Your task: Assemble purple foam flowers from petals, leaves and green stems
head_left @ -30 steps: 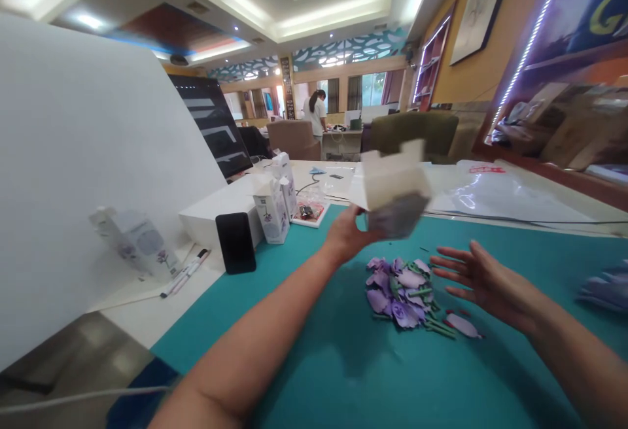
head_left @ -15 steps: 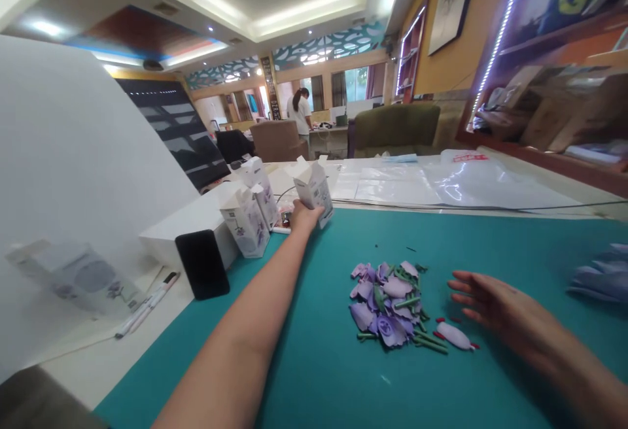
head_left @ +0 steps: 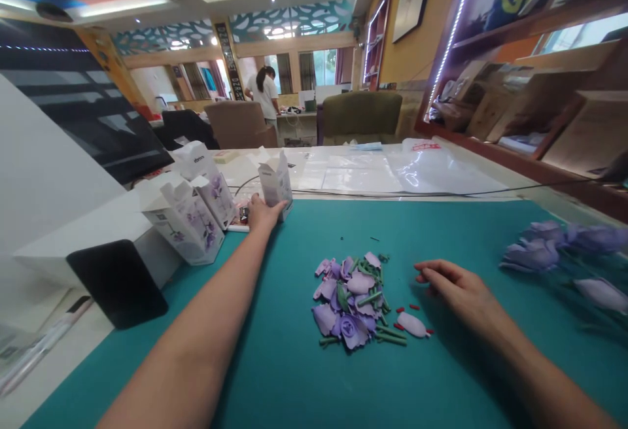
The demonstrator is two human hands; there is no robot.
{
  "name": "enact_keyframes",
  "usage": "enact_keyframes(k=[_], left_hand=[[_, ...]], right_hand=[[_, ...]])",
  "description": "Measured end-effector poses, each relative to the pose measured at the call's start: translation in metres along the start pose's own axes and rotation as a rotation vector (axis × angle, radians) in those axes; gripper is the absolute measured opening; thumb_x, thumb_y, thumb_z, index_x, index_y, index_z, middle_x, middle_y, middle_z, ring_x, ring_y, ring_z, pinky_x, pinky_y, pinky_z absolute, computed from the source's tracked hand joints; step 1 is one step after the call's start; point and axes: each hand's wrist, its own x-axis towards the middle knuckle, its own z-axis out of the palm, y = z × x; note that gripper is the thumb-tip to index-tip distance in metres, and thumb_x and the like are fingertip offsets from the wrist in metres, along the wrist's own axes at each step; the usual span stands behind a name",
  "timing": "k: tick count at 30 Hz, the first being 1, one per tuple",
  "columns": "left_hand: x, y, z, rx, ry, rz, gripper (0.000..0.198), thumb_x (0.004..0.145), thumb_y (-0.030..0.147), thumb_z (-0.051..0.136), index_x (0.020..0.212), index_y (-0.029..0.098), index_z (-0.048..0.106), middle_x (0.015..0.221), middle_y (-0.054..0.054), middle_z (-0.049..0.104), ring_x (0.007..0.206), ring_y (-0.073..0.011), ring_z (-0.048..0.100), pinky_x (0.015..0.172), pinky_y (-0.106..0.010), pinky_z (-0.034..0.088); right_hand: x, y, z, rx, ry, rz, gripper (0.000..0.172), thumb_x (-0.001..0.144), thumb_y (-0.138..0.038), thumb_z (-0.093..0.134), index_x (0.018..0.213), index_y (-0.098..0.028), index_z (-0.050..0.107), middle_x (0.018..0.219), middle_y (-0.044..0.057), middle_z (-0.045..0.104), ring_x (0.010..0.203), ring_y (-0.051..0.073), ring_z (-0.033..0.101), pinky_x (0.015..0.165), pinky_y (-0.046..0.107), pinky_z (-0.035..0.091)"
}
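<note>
My left hand reaches forward to a small white box with its top flaps up. Its thumb lies against the box's front and its fingers are at the left side, partly hidden. My right hand hovers over the mat, fingers loosely bent, nothing visible in it. Between the hands lies a heap of purple flower pieces with green stem pieces. Close to my right hand are a pale oval piece and several small red pegs.
More printed white boxes stand at left, near a black tablet-like panel and pens. Purple flowers lie at right on the green mat. Clear plastic bags cover the table behind. A person stands far back.
The view has turned right, so things appear further left. My left hand stays at the white box. My right hand's fingers have bent and its thumb has moved towards the index finger.
</note>
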Motion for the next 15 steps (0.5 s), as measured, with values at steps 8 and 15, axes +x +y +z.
enact_keyframes(k=[8, 15], left_hand=[[-0.056, 0.002, -0.024, -0.007, -0.083, 0.185, 0.033, 0.088, 0.038, 0.042, 0.108, 0.014, 0.053, 0.117, -0.013, 0.058, 0.113, -0.0251, 0.052, 0.099, -0.037, 0.038], [-0.106, 0.034, 0.015, -0.078, -0.598, 0.5, 0.035, 0.089, 0.039, 0.039, 0.095, 0.022, 0.069, 0.107, -0.004, 0.07, 0.102, -0.0188, 0.062, 0.092, -0.027, 0.045]], right_hand=[[0.009, 0.014, 0.013, -0.247, -0.005, -0.211, 0.042, 0.082, -0.044, 0.041, 0.1, -0.017, 0.068, 0.097, 0.009, 0.071, 0.082, 0.023, 0.064, 0.072, 0.035, 0.05], [0.063, -0.005, 0.048, -0.367, -0.085, -0.443, 0.045, 0.09, -0.039, 0.031, 0.109, -0.017, 0.065, 0.118, 0.012, 0.066, 0.112, 0.025, 0.058, 0.098, 0.041, 0.041]])
